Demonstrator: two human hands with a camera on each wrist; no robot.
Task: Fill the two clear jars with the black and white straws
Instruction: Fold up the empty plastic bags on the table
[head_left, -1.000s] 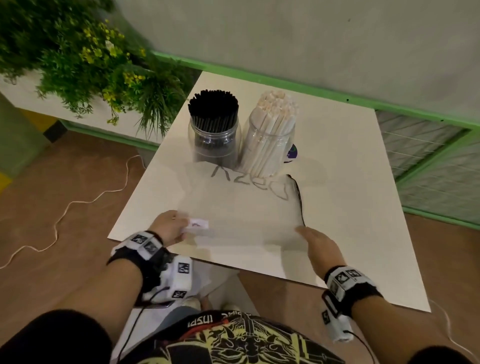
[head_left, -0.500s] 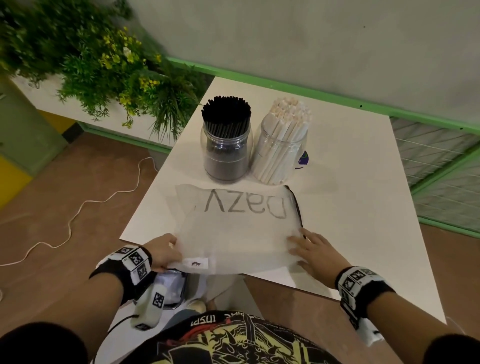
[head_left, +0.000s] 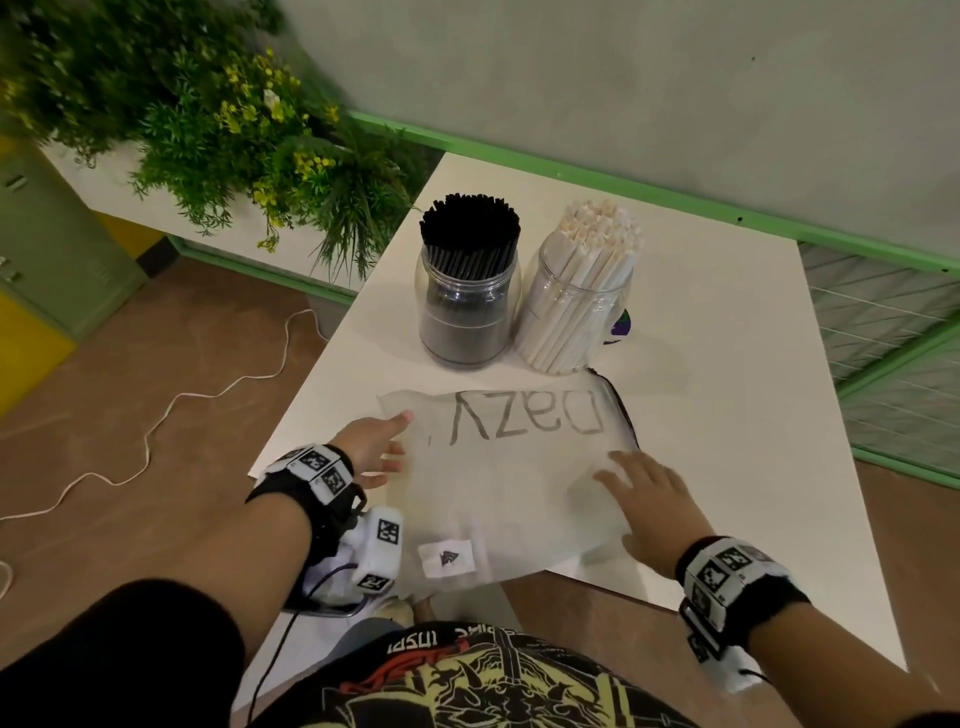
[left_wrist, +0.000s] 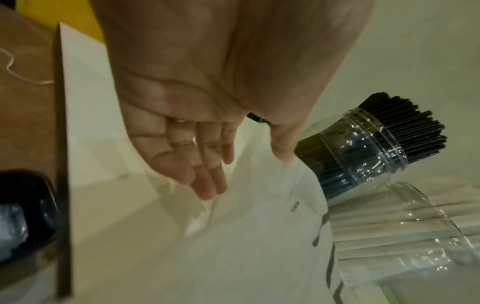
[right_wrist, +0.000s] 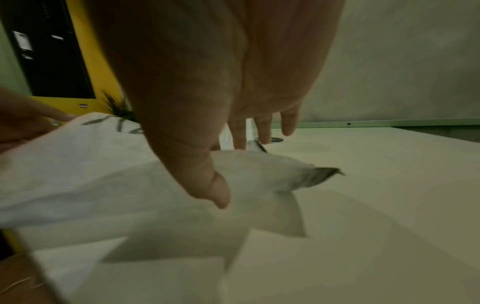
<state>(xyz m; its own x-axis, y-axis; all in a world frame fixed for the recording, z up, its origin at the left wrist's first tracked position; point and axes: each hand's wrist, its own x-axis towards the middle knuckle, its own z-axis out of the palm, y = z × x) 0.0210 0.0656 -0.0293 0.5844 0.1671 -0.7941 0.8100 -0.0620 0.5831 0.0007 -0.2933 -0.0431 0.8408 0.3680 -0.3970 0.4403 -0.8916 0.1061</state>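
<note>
Two clear jars stand side by side at the far middle of the white table (head_left: 727, 415). The left jar (head_left: 467, 306) is packed with black straws (head_left: 470, 228); the right jar (head_left: 576, 312) is packed with white straws (head_left: 597, 234). In front of them lies a flat translucent white bag (head_left: 509, 483) with grey lettering, its near end hanging over the table edge. My left hand (head_left: 376, 447) reaches with straight fingers to the bag's left edge. My right hand (head_left: 649, 493) lies flat, fingers spread, on the bag's right side. In the left wrist view both the black-straw jar (left_wrist: 369, 148) and the white-straw jar (left_wrist: 405, 232) show.
A leafy plant with yellow flowers (head_left: 234, 119) stands left of the table. A green rail (head_left: 623, 187) runs along the wall behind it. A white cord (head_left: 156, 426) trails on the brown floor to the left. A small purple object (head_left: 621, 325) peeks from behind the right jar.
The bag was spread flat on the table. My left hand let go of the bag's near corner and moved forward along its left edge; my right hand slid onto the bag.
</note>
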